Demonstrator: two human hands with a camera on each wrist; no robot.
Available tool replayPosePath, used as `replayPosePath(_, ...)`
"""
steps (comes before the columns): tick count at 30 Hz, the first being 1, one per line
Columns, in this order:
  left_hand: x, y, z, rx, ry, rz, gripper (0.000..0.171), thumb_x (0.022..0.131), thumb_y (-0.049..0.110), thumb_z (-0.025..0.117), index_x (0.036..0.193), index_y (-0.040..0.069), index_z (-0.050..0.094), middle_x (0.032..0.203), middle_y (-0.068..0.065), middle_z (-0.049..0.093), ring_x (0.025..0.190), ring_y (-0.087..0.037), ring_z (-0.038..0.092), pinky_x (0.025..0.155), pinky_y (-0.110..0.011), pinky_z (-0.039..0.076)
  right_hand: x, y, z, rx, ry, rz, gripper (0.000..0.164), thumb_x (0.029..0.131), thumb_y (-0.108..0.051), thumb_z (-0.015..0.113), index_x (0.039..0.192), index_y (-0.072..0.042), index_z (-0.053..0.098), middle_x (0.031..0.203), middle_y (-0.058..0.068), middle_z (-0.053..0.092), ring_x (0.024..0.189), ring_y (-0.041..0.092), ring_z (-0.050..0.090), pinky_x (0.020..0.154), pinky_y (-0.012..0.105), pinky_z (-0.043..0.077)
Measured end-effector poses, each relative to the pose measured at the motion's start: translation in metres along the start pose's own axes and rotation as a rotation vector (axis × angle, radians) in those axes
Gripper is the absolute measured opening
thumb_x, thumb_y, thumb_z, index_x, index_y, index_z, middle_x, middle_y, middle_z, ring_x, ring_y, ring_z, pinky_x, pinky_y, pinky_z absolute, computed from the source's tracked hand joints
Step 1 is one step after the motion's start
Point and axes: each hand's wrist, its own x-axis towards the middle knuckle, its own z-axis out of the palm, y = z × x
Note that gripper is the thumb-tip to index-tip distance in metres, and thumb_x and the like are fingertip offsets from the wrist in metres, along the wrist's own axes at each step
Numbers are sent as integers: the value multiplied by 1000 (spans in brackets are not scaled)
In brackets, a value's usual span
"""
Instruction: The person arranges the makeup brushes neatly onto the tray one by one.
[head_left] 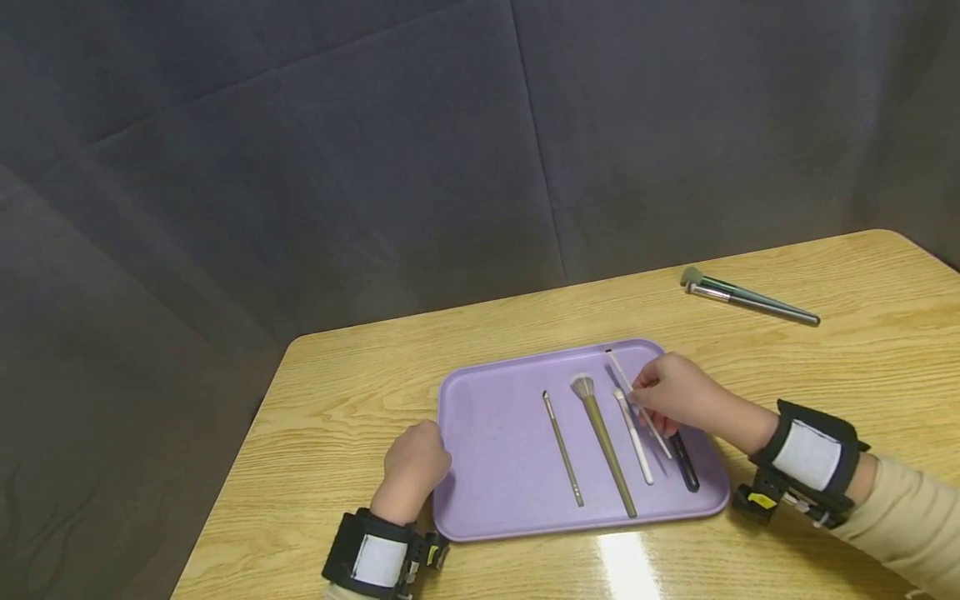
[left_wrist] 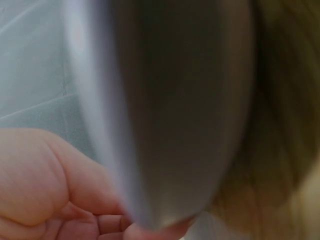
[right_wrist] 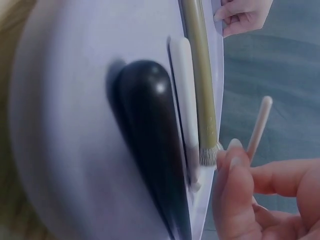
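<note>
My left hand [head_left: 416, 454] grips the left edge of a lilac tray [head_left: 491, 458]; in the left wrist view its thumb and fingers pinch the rim. Over the tray's right side, my right hand [head_left: 678, 390] pinches a thin pale makeup brush [head_left: 659, 438] between thumb and fingertips. That brush is raised off the tray, its dark tip pointing to the back. Below it lies a short white brush [head_left: 639, 450], with a black-handled brush [head_left: 684, 465] to the right, partly hidden by the hand. A thick olive brush [head_left: 611, 458] and a thin olive brush [head_left: 565, 454] lie further left.
Beyond the tray, at the back right of the wooden table [head_left: 360, 367], a green-bristled brush [head_left: 693, 276] and a silver-handled brush [head_left: 772, 307] lie side by side. A dark cloth [head_left: 420, 183] hangs behind the table.
</note>
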Motion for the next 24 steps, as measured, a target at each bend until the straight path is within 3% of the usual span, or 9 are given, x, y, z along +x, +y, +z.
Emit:
replayPosePath(12, 1, -1, 0, 0, 0, 7, 9, 77, -2, 53, 82, -7, 59, 62, -10, 52, 50, -19, 48, 43, -31, 40, 2, -5, 4, 11, -8, 14, 12, 85, -6, 53, 79, 3, 58, 56, 4, 56, 46, 17, 53, 45, 31, 47)
replayPosePath(24, 1, 0, 0, 4, -8, -8, 9, 77, -1, 53, 82, -6, 59, 62, -10, 52, 51, -19, 49, 44, -31, 41, 3, -8, 13, 44, -20, -29, 12, 85, -5, 54, 77, 3, 58, 56, 4, 56, 45, 17, 53, 43, 30, 46)
